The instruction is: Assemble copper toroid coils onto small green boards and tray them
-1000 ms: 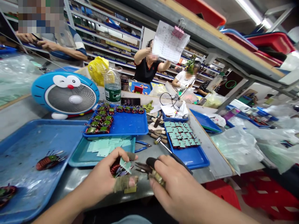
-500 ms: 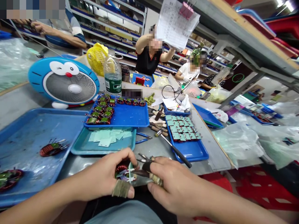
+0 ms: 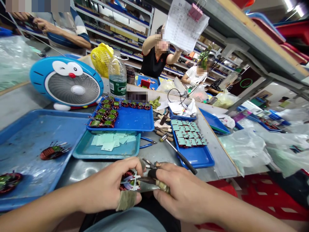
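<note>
My left hand [image 3: 108, 185] curls its fingers and tape-wrapped thumb around a copper-wound toroid coil [image 3: 126, 180]. A thin pale board with bare wire leads sits on the coil's right side, turned edge-on to me. My right hand [image 3: 175, 187] grips a pair of pliers [image 3: 147, 180]. Their dark tapered tip meets the leads beside the board; whether it pinches one I cannot tell. My right fingers cover most of the handles. Just beyond the hands, another metal tool [image 3: 147, 162] lies on the bench, partly hidden.
A blue tray [image 3: 135, 124] of coils overlaps a teal tray [image 3: 82, 151] of pale boards. Further right are a hammer [image 3: 180, 154], blue-handled cutters [image 3: 147, 143] and a tray [image 3: 200, 158] of board-fitted coils. Two coils lie in the large left tray [image 3: 48, 119]. Co-workers sit opposite.
The coil has turned slightly in my left hand, so its board shows more edge-on. The pliers stay against the leads. The view has shifted a little.
</note>
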Demonstrator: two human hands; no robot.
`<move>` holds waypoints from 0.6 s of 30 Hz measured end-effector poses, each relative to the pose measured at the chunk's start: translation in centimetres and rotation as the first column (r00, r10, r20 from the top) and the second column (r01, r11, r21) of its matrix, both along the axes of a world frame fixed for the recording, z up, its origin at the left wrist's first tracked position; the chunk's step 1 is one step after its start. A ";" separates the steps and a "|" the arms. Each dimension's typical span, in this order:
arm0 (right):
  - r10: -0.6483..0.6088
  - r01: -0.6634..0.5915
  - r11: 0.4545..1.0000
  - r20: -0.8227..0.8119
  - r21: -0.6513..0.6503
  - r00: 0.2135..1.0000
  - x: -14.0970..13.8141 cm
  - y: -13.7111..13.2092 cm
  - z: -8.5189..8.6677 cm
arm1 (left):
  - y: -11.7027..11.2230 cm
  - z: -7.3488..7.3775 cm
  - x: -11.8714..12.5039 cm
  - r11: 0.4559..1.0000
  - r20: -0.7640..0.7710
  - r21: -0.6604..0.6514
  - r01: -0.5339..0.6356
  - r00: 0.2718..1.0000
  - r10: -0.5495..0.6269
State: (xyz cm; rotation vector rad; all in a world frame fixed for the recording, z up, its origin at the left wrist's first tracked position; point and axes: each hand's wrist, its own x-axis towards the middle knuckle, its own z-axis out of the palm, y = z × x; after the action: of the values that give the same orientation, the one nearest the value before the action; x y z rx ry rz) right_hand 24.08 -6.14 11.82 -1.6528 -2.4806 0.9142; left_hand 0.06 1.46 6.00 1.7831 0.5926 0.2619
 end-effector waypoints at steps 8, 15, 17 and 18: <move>-0.007 0.007 1.000 0.024 -0.018 1.000 -0.5 -0.3 0.2 | -0.2 -0.6 0.4 0.992 -0.127 0.126 -0.024 0.991 0.040; -0.136 0.132 0.989 -0.053 -0.059 0.989 -1.1 -0.5 0.3 | -1.0 -2.0 0.3 0.757 0.022 0.647 -0.088 0.995 0.097; -0.144 0.140 0.989 -0.067 -0.054 0.987 -1.1 -0.6 0.3 | -1.4 -1.9 0.3 0.707 0.076 0.693 -0.141 0.989 0.124; -0.147 0.143 0.988 -0.078 -0.052 0.986 -1.1 -0.7 0.2 | -1.6 -1.8 0.3 0.685 0.098 0.710 -0.165 0.986 0.137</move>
State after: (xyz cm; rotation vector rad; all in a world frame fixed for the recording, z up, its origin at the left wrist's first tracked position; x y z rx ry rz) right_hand 22.95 -6.85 12.03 -1.7448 -2.2693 1.0076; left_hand 0.36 -0.17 4.15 2.4831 0.6636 0.7236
